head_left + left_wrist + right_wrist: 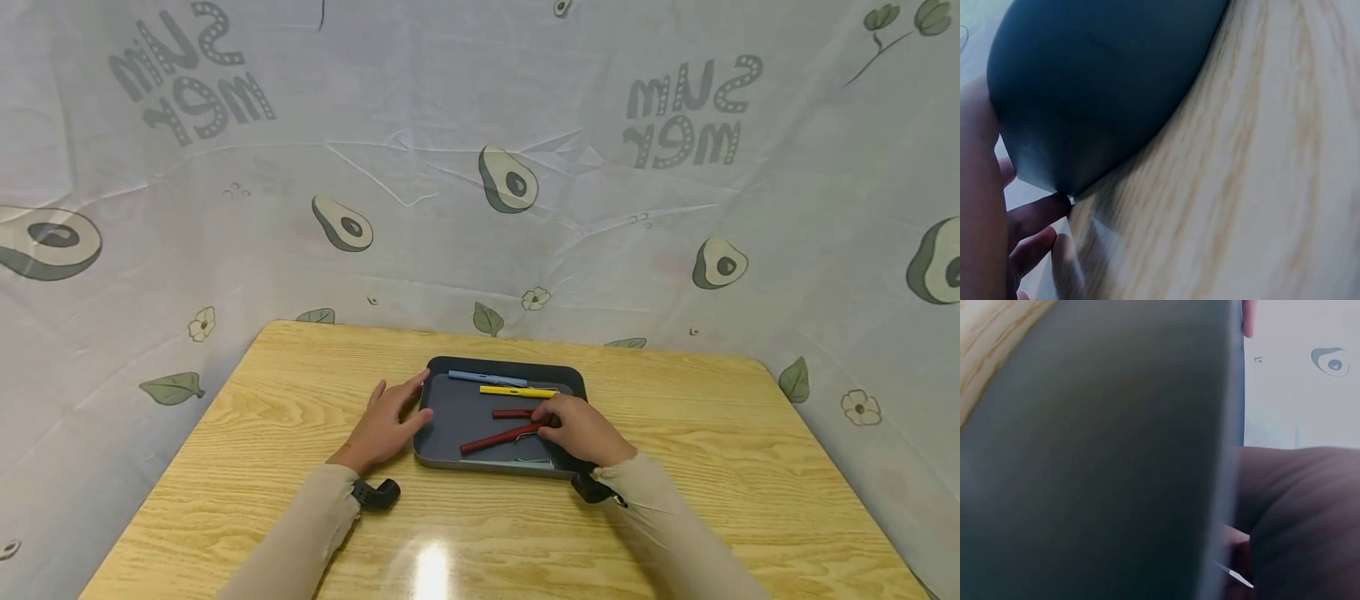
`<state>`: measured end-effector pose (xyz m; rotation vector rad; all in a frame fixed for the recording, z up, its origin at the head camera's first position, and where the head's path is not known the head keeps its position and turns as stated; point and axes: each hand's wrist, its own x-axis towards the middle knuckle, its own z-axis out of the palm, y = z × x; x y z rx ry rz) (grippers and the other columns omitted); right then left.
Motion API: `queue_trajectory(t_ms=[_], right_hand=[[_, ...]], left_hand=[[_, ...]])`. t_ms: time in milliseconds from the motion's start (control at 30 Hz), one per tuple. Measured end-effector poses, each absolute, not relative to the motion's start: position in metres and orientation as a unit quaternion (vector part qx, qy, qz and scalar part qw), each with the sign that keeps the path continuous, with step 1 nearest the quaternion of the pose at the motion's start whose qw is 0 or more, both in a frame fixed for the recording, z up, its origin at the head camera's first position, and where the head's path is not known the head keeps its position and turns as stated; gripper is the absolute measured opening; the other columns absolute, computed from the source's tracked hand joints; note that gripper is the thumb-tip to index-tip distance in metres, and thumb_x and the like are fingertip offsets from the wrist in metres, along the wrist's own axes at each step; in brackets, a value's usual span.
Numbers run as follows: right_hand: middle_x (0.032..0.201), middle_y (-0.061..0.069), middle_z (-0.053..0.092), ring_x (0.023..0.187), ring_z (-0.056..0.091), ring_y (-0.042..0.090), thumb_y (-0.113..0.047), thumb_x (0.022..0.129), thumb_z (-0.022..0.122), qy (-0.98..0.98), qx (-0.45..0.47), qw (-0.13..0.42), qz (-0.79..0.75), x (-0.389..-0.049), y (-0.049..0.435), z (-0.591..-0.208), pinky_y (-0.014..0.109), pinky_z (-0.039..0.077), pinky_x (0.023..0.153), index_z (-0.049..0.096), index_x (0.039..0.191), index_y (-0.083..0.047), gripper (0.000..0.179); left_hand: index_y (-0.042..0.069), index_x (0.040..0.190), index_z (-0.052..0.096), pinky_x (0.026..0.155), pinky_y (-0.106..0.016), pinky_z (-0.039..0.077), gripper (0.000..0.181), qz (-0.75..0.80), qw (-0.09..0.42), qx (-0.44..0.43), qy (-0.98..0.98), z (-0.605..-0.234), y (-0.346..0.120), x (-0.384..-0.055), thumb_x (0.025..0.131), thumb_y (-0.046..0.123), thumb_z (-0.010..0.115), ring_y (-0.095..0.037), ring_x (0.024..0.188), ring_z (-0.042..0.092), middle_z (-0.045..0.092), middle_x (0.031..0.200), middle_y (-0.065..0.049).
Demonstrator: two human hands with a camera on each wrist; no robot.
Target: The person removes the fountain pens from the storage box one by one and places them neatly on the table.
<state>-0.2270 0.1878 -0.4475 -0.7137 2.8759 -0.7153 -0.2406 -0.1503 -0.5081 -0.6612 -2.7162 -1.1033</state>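
Note:
A dark grey tray [480, 468] lies on the table with several pens in it. My left hand [386, 425] rests at the tray's left side, fingers fairly straight against the far left corner and thumb by the rim. With its thumb and fingers my right hand [581, 427] pinches the clip end of a red pen [491, 442], which slants across the tray. A second, darker red pen [512, 413] lies just behind, its right end hidden under that hand. Farther back are a yellow pen [513, 392] and a blue pen [487, 378].
A pale pen [517, 463] lies along the tray's near wall. The wooden table [300, 400] runs back to a white printed cloth [420, 208]. In the right wrist view, the tray's outer wall [1104, 450] hides most of the right hand.

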Motion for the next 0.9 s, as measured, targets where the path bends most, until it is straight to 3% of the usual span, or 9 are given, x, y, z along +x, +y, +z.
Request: queue_trajectory(t_ms=[333,900], right_hand=[[0.090,-0.003,0.067,0.080,0.058,0.007,-0.008,0.084,0.072,0.942,-0.237,0.047,-0.233,-0.2288,0.1888,-0.4472,0.025,0.051,0.066,0.074,0.094,-0.011,0.011],[0.082,-0.013,0.065,0.074,0.060,0.003,-0.015,0.085,0.071,0.924,-0.238,0.045,-0.296,-0.2256,0.1954,-0.4436,0.023,0.051,0.065,0.072,0.092,-0.018,0.007]], left_hand=[[0.030,0.152,0.025,0.117,-0.051,0.000,0.067,-0.359,0.062,-0.222,-0.905,-0.5079,-0.1511,-0.2424,0.094,0.054,0.049,-0.016,0.133,0.041,0.042,0.146,0.003],[0.027,0.151,0.029,0.116,-0.052,0.001,0.065,-0.367,0.070,-0.221,-0.901,-0.5108,-0.1511,-0.2415,0.094,0.046,0.054,-0.018,0.130,0.045,0.049,0.141,-0.001]])
